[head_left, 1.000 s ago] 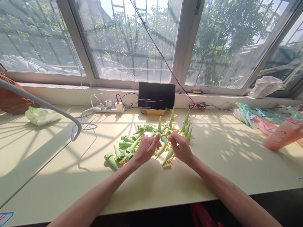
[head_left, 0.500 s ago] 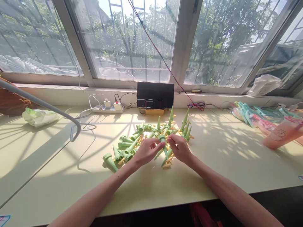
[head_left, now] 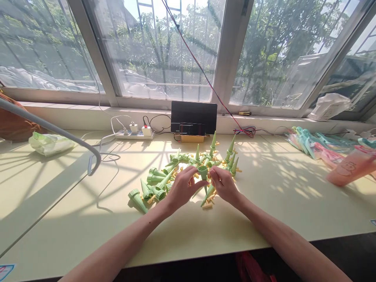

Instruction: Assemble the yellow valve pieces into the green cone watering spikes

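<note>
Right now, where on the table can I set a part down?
The table is bare between the right hand and the pink cup, and between the forearms near the front edge. It is crowded with green cones and yellow pieces beside the left hand and beyond both.

The left hand [head_left: 182, 185] holds a green cone [head_left: 203, 172] mouth-up, just beside the right hand [head_left: 225, 185].
</note>
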Tool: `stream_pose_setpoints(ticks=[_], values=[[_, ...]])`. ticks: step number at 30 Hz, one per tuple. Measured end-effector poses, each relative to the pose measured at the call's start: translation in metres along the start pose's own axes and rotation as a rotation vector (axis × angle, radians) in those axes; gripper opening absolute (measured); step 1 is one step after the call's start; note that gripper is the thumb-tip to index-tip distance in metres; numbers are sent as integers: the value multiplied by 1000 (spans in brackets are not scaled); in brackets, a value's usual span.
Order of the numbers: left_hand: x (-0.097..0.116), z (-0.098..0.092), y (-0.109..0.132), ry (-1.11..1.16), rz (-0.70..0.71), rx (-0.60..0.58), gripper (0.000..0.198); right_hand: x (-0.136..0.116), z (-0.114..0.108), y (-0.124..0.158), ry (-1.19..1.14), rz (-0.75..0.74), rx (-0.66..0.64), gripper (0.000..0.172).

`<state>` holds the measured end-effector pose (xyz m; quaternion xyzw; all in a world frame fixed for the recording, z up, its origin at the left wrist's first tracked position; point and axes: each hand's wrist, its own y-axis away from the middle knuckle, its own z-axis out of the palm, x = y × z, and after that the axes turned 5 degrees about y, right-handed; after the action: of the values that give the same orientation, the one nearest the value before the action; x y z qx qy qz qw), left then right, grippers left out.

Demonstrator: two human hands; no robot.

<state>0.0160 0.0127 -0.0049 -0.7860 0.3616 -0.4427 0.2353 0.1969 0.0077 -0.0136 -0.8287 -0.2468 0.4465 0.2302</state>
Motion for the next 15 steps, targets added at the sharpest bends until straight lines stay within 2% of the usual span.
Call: stream_pose_setpoints(ticks=[5, 11, 15], values=[[-3, 1, 2, 2, 59, 16, 15, 0, 0, 1, -33, 28, -11, 37], [-3, 1, 2, -29, 109, 53, 31, 1, 0, 1, -49, 45, -2, 39], [-2, 0, 1, -5, 27, 19, 32, 2, 0, 1, -21, 44, 27, 38]])
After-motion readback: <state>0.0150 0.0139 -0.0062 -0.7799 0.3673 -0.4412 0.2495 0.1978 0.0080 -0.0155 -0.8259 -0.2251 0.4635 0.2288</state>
